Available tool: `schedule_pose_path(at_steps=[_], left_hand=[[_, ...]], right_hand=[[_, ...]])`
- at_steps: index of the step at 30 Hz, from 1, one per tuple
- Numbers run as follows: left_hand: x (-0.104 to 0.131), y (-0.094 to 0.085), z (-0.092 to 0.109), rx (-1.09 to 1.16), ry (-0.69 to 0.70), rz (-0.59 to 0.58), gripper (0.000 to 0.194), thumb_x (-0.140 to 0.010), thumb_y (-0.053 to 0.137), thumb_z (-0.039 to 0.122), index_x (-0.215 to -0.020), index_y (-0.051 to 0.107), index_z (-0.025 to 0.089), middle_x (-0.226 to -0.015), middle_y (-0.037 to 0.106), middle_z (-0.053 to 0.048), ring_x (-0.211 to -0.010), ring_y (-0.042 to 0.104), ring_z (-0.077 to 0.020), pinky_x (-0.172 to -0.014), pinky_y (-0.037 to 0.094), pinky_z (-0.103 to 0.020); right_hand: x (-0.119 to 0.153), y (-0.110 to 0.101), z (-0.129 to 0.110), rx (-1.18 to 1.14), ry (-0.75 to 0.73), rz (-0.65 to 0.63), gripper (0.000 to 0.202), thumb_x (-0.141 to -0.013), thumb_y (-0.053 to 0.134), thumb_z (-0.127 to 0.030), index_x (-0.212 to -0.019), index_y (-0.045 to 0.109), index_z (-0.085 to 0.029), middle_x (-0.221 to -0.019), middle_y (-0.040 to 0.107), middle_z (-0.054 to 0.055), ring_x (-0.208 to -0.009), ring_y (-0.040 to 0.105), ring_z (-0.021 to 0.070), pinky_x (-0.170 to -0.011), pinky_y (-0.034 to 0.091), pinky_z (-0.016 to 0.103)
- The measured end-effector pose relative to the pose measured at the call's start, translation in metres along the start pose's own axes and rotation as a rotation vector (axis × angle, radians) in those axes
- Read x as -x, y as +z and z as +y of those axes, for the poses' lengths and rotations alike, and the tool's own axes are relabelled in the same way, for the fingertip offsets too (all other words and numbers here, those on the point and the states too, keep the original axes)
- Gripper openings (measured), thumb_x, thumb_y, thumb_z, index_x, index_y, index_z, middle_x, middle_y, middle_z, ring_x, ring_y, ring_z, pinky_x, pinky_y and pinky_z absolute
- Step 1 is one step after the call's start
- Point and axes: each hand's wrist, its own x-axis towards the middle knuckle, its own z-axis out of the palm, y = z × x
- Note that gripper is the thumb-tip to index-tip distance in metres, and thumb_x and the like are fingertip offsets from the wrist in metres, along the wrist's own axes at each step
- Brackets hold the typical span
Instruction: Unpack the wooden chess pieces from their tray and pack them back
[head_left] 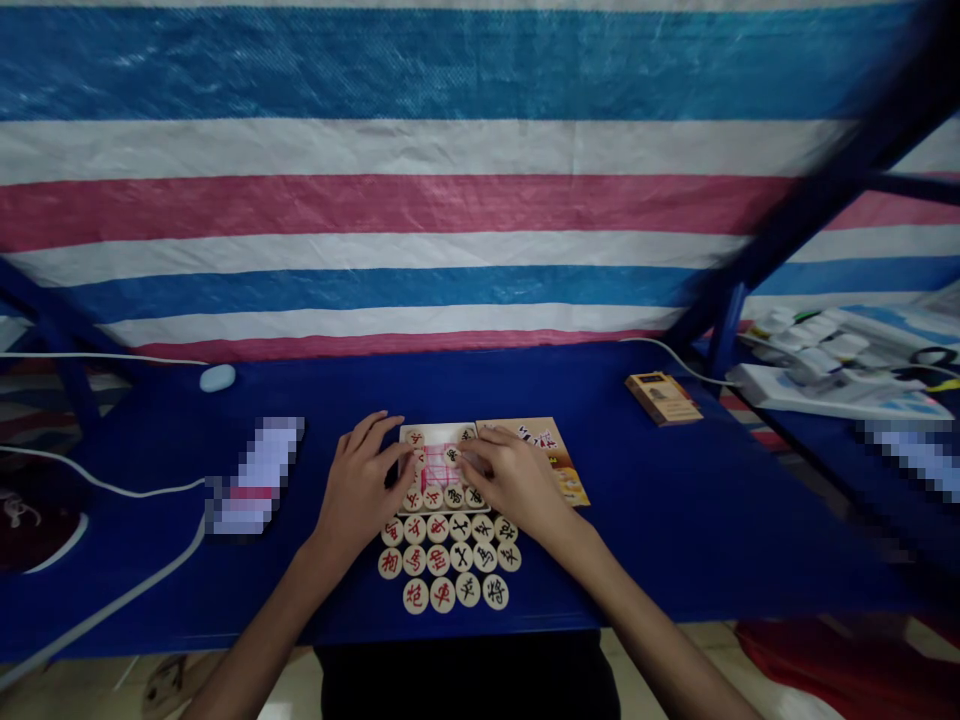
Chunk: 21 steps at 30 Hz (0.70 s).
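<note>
A white box (444,432) lies on the blue table with round chess pieces and a pink-lined sheet (439,467) inside. My left hand (367,475) is at its left side, thumb and index finger pinching at a red-marked piece (419,458). Over the right side, my right hand (514,475) has its thumb and index finger closed at a black-marked piece (451,455). Several pieces line the near edge inside the box. Nearer to me, rows of pieces lie face up, red-marked ones (415,559) on the left and black-marked ones (484,557) on the right.
A printed cardboard lid (564,470) lies partly beneath my right hand. On the left are a pixelated phone (259,475), a white cable (112,607) and a small white case (217,377). A yellow-brown pack (664,398) and a power strip (832,392) are on the right.
</note>
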Motion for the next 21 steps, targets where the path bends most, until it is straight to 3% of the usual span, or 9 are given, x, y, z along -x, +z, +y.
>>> schedule_pose_path(at_steps=[6,11,21], left_hand=[[-0.0024,0.0032,0.0020,0.062,-0.018,-0.035,0.013,-0.093,0.065,0.029,-0.102,0.074,0.029,-0.134,0.065,-0.003,-0.135,0.051,-0.0305,-0.099,0.047,-0.052],[-0.0042,0.0064,0.0023,0.052,-0.020,-0.056,0.014,-0.087,0.072,0.031,-0.101,0.074,0.030,-0.136,0.064,-0.001,-0.137,0.049,-0.0316,-0.102,0.045,-0.054],[-0.0036,0.0071,-0.0001,0.078,-0.007,-0.063,0.019,-0.085,0.076,0.035,-0.103,0.074,0.030,-0.140,0.062,-0.002,-0.140,0.046,-0.0316,-0.106,0.044,-0.054]], right_hand=[[-0.0020,0.0008,-0.0025,-0.010,0.022,-0.017,0.022,-0.094,0.063,-0.036,-0.107,0.074,-0.023,-0.088,0.073,0.004,-0.087,0.069,0.0214,-0.072,0.051,0.033],[-0.0035,0.0053,-0.0062,-0.001,0.033,-0.017,0.021,-0.089,0.069,-0.036,-0.105,0.074,-0.023,-0.095,0.074,0.004,-0.095,0.069,0.0238,-0.072,0.049,0.032],[-0.0047,0.0072,-0.0066,-0.013,0.028,-0.016,0.021,-0.092,0.065,-0.037,-0.105,0.072,-0.021,-0.090,0.071,0.004,-0.090,0.067,0.0223,-0.070,0.045,0.032]])
